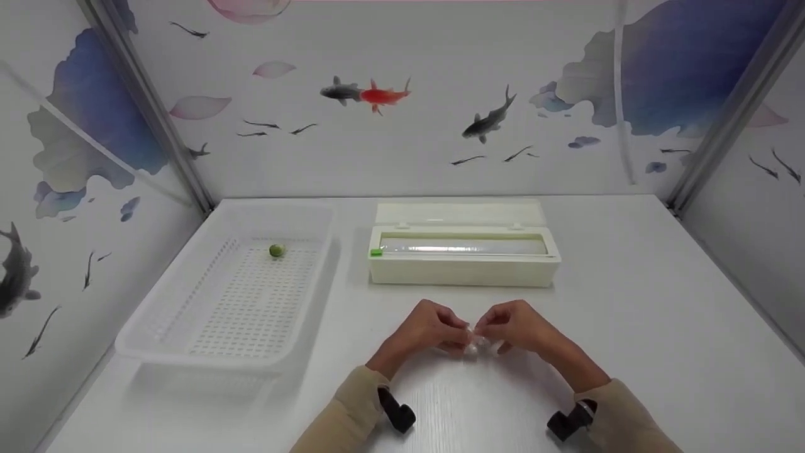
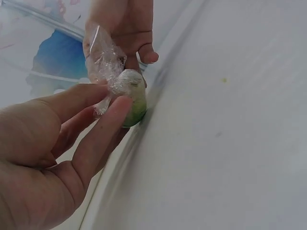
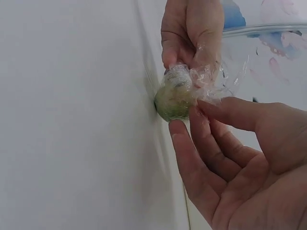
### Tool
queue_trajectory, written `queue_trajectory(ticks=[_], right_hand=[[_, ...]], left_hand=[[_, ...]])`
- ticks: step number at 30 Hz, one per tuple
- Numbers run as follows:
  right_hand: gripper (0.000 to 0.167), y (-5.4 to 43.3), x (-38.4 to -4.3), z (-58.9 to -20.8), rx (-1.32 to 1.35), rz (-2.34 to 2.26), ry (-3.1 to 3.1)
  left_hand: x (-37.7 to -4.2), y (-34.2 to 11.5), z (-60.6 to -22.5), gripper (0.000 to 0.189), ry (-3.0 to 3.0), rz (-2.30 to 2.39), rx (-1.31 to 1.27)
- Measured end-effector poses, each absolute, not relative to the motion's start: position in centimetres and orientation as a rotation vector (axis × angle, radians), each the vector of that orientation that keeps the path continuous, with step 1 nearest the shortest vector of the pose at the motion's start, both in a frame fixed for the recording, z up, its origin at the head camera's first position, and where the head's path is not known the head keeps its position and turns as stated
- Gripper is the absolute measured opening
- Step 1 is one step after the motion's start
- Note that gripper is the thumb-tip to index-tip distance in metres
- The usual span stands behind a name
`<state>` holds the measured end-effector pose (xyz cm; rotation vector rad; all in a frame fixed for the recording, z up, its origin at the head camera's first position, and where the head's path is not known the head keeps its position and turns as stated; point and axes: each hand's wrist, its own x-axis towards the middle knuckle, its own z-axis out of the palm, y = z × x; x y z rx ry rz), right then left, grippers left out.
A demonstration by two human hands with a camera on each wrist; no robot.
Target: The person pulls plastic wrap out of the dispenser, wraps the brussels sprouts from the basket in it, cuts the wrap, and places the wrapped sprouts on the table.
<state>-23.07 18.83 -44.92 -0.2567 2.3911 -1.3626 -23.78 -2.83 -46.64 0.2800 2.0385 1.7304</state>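
Note:
A small round green-and-white vegetable (image 2: 138, 103), its exact kind unclear, is wrapped in clear cling film (image 2: 105, 60) just above or on the white table. My left hand (image 1: 433, 328) pinches the film between thumb and finger on one side. Opposite it, my right hand (image 1: 517, 326) pinches the gathered film with thumb and fingertips. Loose crumpled film sticks up between the two hands in both wrist views. From the head, the fingers mostly hide the vegetable; only shiny film shows.
A white perforated basket (image 1: 188, 360) stands at the left, with one small green round vegetable (image 1: 277, 250) inside. Beyond my hands sits a cream cling film dispenser (image 1: 465, 273), lid raised, with a green slider (image 1: 376, 252) at its left end. Printed panels enclose the table.

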Motion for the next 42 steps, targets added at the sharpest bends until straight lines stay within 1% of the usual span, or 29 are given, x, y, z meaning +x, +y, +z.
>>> queue_trajectory(ticks=[5, 7, 11, 14, 20, 26, 28, 33, 35, 37, 42], right_hand=[[0.031, 19.6, -23.0, -44.2, -0.36, -1.328, 2.282], [0.034, 19.7, -22.9, -44.1, -0.422, -1.321, 2.258], [0.028, 19.6, -22.9, -44.1, -0.442, -1.342, 2.277], [0.026, 19.2, -22.8, -44.2, -0.348, -1.351, 2.344], [0.026, 18.2, -22.5, -44.1, -0.129, -1.313, 2.522], [0.014, 17.9, -22.1, -43.8, -0.186, -1.338, 2.48], [0.017, 17.9, -22.1, -43.7, -0.207, -1.333, 2.461], [0.032, 17.9, -22.0, -43.7, -0.212, -1.321, 2.42], [0.033, 17.7, -21.9, -43.8, -0.214, -1.314, 2.428], [0.03, 17.5, -21.8, -43.9, -0.208, -1.308, 2.453], [0.016, 17.3, -21.7, -44.0, -0.186, -1.329, 2.478]], left_hand=[[-23.7, -2.8, -46.7, 0.012, 2.061, 1.743, 0.295], [-23.7, -2.8, -46.7, 0.012, 2.067, 1.748, 0.289], [-23.6, -2.8, -46.5, 0.013, 2.067, 1.74, 0.281], [-23.6, -2.9, -46.4, 0.014, 2.097, 1.71, 0.284], [-23.7, -3.0, -46.4, 0.013, 2.182, 1.665, 0.269], [-23.6, -2.9, -46.3, 0.015, 2.168, 1.654, 0.256], [-23.6, -2.9, -46.4, 0.015, 2.16, 1.658, 0.248], [-23.4, -2.8, -46.4, 0.015, 2.114, 1.696, 0.236], [-23.3, -2.8, -46.3, 0.016, 2.102, 1.683, 0.24], [-23.4, -2.9, -46.1, 0.017, 2.1, 1.656, 0.249], [-23.7, -3.4, -45.8, 0.017, 2.036, 1.626, 0.291]])
